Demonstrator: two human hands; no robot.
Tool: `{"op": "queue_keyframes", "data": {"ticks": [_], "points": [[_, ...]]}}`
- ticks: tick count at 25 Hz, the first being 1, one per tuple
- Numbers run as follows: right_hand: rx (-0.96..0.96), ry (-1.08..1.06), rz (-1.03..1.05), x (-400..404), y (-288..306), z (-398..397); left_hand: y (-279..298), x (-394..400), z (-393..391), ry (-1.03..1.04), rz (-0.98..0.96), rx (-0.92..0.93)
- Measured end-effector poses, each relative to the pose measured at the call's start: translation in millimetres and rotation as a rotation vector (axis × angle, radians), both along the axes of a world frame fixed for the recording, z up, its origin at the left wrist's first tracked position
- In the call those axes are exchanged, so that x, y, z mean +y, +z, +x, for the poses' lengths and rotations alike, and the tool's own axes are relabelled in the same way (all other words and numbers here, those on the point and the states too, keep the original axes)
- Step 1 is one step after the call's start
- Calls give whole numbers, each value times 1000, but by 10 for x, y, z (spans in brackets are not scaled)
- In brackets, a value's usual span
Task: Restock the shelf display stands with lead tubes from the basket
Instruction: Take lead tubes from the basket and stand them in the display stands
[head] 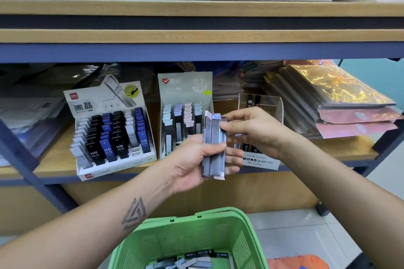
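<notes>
Even, bright light is filling the aisle. Wide-angle distortion is bowing the shelf board [196, 36]; edges are blurring softly.

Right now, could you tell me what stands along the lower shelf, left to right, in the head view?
HB 0.5 display stand → 0.7 display stand → MONO graph stand, partly behind the hands → stack of shiny packets.

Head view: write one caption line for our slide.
Left hand holds lead tubes; right hand pinches one before shelf stands.
</notes>
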State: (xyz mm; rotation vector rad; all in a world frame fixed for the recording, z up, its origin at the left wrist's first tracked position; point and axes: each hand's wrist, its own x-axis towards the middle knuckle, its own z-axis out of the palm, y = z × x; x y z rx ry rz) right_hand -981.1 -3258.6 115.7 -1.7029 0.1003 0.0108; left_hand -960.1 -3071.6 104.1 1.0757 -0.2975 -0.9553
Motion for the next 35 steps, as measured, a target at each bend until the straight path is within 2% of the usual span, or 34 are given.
{"op": "queue_keyframes", "data": {"ticks": [5, 8, 11, 12, 13, 15, 16, 18, 20, 22, 23, 26, 28, 31, 35], "points": [[-34, 12, 169, 207, 62, 35, 51, 287, -13, 101, 32, -4], [-70, -64, 151, 316, 73, 107, 23, 494, 57, 178, 114, -7], [-109, -39, 107, 405, 56, 169, -6, 646, 47, 186, 186, -42], [-156, -21, -16, 427, 36, 187, -7, 676, 40, 194, 193, -65], [-247, -4, -244, 441, 19, 201, -5, 699, 40, 210, 185, -84], [-565, 52, -852, 478, -24, 205, 6, 743, 66, 274, 161, -105], [-732, 129, -1090, 501, -52, 196, 12, 762, 85, 309, 157, -119], [-867, 298, -1334, 571, -87, 152, 26, 795, 109, 355, 160, -154], [-900, 378, -1338, 643, -117, 117, 52, 825, 110, 351, 177, -168], [-902, 387, -1245, 687, -110, 118, 87, 854, 111, 325, 198, -148], [-829, 347, -1142, 681, -96, 137, 96, 870, 122, 321, 204, -131], [-394, 179, -621, 587, -7, 164, 105, 909, 166, 358, 214, -109], [-296, 163, -444, 547, 9, 149, 95, 914, 170, 359, 237, -133], [-301, 136, -447, 562, -26, 157, 66, 908, 173, 370, 279, -182], [-424, -100, -587, 384, -51, 241, -5, 821, 262, 410, 331, -223]]}}
